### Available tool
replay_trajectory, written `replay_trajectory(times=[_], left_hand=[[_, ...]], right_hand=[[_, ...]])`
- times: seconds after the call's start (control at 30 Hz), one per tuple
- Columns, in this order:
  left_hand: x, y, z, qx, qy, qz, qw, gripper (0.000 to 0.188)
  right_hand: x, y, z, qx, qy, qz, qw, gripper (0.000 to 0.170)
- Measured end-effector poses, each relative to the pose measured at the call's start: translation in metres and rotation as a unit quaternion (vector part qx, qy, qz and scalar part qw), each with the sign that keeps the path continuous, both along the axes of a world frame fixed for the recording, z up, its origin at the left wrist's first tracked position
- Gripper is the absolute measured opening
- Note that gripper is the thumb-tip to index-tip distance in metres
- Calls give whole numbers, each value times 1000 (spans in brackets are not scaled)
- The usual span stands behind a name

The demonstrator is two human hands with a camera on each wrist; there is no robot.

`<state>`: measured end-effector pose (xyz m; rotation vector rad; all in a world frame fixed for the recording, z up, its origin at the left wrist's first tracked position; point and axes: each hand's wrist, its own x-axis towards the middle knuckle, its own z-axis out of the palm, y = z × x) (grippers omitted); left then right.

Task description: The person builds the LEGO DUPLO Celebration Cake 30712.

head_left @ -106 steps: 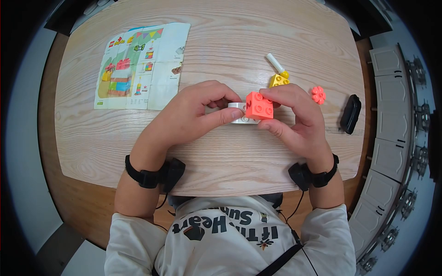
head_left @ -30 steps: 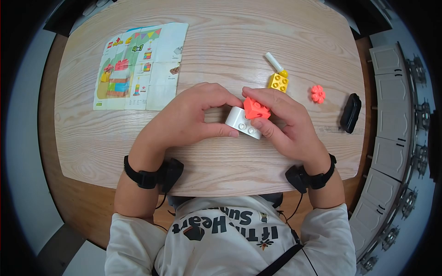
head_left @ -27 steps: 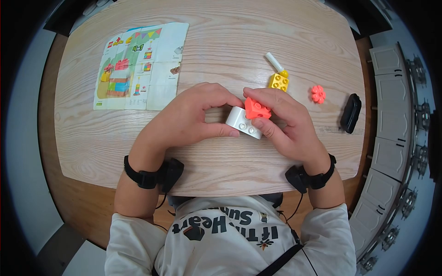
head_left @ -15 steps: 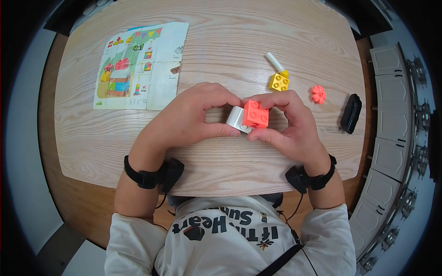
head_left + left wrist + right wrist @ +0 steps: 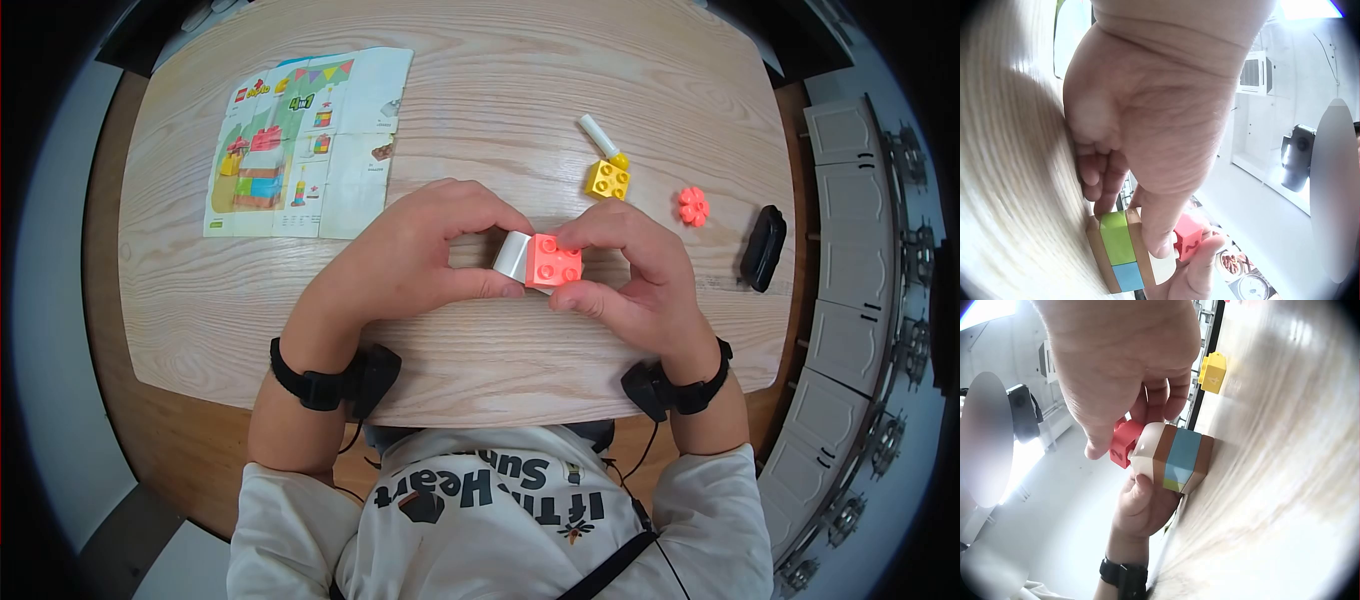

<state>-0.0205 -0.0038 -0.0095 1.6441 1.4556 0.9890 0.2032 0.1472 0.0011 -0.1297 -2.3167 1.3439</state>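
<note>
A layered stack of toy bricks stands on the table in front of the person. Its white top brick (image 5: pixel 512 256) has a rounded end, and below it come brown (image 5: pixel 1163 452), green (image 5: pixel 1117 240) and blue bricks (image 5: pixel 1184 455) and a brown base (image 5: pixel 1102 259). My left hand (image 5: pixel 415 250) grips the stack, thumb on the near side and fingers on the far side. My right hand (image 5: pixel 640 255) pinches a coral-red brick (image 5: pixel 556 262) marked 2 between thumb and index finger. That brick sits right at the white brick's studs, its own studs facing up.
A yellow brick (image 5: pixel 607 180) marked 4 lies beyond the right hand, beside a white cylinder (image 5: pixel 596 134) with a yellow end. Farther right are a coral flower piece (image 5: pixel 693 206) and a black case (image 5: pixel 763 248). An instruction leaflet (image 5: pixel 355 190) lies at the left.
My right hand has turned the coral-red brick from a tilted, corner-up pose to studs up, over the white brick. Since the oldest frame the stack has turned slightly; my left hand keeps its grip.
</note>
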Motion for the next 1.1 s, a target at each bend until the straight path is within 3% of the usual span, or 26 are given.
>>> replay_trajectory(times=[0.17,0.67,1.1], left_hand=[[0,0,0,1,-1,1,1000,45],[2,-1,0,11,4,13,1000,49],[0,0,-2,24,8,-3,1000,45]], right_hand=[[1,2,1,14,-7,-3,1000,45],[1,1,-2,-22,-21,-56,998,30],[0,1,-1,0,2,-20,1000,46]])
